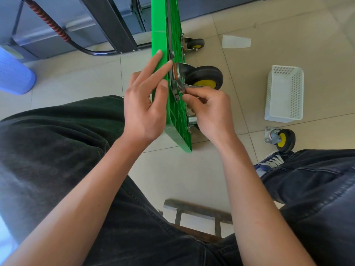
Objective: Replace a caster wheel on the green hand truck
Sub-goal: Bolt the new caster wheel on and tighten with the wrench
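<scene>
Your right hand [210, 110] covers the fastener it pinches at the caster [203, 77] plate; what it holds is too small to identify. The hand truck [177, 112] runs off the top edge. A lower caster [192, 120] is mostly hidden behind your right hand. Your left hand [146, 104] hides part of the deck face.

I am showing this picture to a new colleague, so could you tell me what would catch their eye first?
The bright green hand truck stands on edge at the centre. The left hand rests straight fingers on it, while the right hand pinches a small metal part at the caster wheel. A loose caster lies on the floor at right, below a white basket.
</scene>
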`<state>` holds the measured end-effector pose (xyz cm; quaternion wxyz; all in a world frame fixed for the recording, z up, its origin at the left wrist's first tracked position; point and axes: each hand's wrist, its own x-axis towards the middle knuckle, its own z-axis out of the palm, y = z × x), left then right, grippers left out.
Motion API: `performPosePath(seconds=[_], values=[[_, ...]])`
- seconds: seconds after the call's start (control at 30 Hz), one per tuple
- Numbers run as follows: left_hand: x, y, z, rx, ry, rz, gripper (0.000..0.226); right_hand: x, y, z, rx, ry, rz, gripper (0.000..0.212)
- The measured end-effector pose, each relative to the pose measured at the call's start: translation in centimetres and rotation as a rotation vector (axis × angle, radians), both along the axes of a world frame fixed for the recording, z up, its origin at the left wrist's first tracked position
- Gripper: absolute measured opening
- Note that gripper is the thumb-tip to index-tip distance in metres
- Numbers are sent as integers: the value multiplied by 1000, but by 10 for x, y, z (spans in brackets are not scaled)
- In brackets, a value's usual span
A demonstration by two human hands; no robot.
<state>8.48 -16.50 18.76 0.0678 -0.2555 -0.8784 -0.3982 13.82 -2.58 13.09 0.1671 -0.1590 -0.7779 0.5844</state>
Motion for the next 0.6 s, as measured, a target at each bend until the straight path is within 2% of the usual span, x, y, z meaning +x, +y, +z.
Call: performPosePath(seconds=[0.6], values=[[0,-1,1,4,-13,11,39,-3,-28,-3,-103,10,-67,20]])
